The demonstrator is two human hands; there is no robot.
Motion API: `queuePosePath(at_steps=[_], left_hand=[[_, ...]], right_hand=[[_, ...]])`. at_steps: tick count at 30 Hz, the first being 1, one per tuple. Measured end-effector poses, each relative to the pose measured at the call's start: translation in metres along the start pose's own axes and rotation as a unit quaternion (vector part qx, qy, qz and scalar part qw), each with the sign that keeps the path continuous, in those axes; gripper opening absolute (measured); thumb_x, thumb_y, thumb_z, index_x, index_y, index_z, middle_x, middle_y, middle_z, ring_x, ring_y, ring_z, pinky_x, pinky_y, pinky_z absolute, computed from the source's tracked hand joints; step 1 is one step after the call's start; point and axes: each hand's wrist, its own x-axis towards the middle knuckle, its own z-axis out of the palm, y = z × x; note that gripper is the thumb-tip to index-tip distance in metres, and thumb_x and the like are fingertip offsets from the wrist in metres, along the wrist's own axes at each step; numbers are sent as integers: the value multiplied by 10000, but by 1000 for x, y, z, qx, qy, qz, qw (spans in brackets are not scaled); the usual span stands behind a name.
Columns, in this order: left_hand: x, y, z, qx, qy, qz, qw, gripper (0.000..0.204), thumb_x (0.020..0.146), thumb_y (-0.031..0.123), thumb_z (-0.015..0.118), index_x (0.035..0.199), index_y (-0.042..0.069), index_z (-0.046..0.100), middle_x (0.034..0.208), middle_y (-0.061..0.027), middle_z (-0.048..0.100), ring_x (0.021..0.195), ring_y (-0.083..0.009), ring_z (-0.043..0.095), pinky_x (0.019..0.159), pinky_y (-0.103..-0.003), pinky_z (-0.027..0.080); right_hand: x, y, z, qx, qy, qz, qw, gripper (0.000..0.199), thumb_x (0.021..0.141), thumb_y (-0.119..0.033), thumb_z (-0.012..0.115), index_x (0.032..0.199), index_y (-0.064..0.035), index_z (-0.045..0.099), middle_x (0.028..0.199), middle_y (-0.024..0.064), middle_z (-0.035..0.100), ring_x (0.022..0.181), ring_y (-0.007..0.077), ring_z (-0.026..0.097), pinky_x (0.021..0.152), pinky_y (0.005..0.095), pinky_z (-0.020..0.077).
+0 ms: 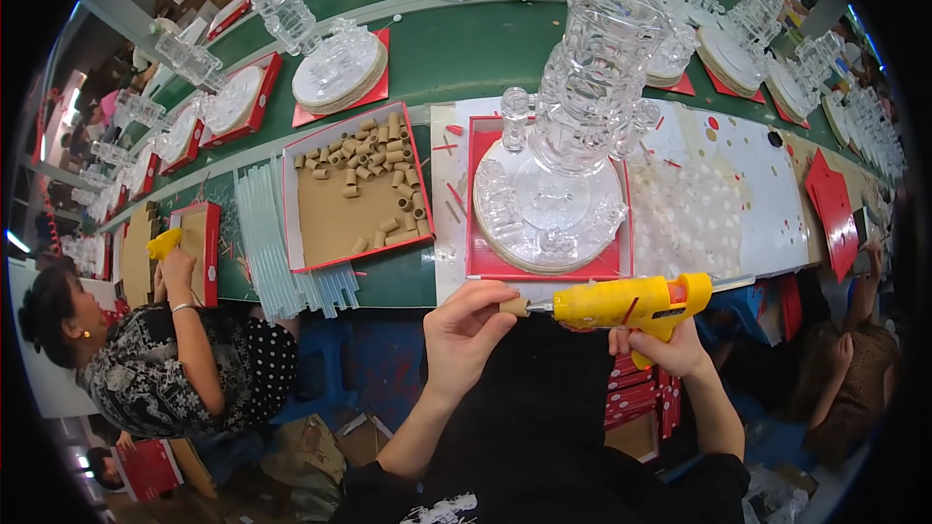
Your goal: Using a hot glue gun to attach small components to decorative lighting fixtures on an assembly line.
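My right hand (670, 349) grips the handle of a yellow glue gun (631, 303), whose nozzle points left. My left hand (464, 330) pinches a small tan cardboard tube (515, 307) right at the nozzle tip. Just beyond both hands, a clear plastic castle-like ornament (582, 107) stands on a round base in a red tray (482, 257). To its left, a red-rimmed box lid (330, 223) holds several more tan tubes (374, 160).
Clear glue sticks (267, 233) lie left of the tube box. A green conveyor (466, 49) carries more ornaments on red trays. A person (165, 349) at my left holds another yellow glue gun. Another person's arm (854, 330) is at the right.
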Motion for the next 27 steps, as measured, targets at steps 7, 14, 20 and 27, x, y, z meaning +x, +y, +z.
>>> queuePosePath(at_steps=[7, 14, 20, 27], left_hand=[[-1, 0, -2, 8, -10, 1, 1000, 215, 832, 3, 701, 1038, -41, 659, 1035, -117, 616, 931, -159, 593, 820, -250, 476], [-1, 1, -2, -1, -22, 0, 1000, 232, 823, -29, 693, 1052, -35, 659, 1052, -123, 618, 956, -170, 598, 843, -262, 482], [0, 2, -3, -2, -26, 3, 1000, 239, 821, -40, 689, 1058, -33, 659, 1064, -124, 619, 950, -169, 607, 843, -266, 494], [0, 1, -2, -10, -29, 5, 1000, 234, 822, -45, 684, 1055, -33, 658, 1058, -126, 623, 942, -168, 610, 839, -266, 497]], right_hand=[[0, 0, -1, 5, 7, 8, 1000, 346, 881, 10, 547, 1211, -36, 457, 823, 94, 601, 717, 178, 610, 711, 393, 531], [-1, 0, -1, 6, 15, 13, 1000, 336, 881, 12, 545, 1200, -42, 458, 820, 90, 598, 709, 171, 608, 707, 387, 532], [-1, 1, -4, 1, 14, 11, 1000, 333, 885, 17, 543, 1200, -47, 459, 822, 89, 598, 715, 166, 608, 708, 385, 531], [-2, 0, -3, 13, 21, 7, 1000, 333, 883, 20, 544, 1199, -45, 462, 819, 85, 599, 713, 161, 608, 705, 378, 531]])
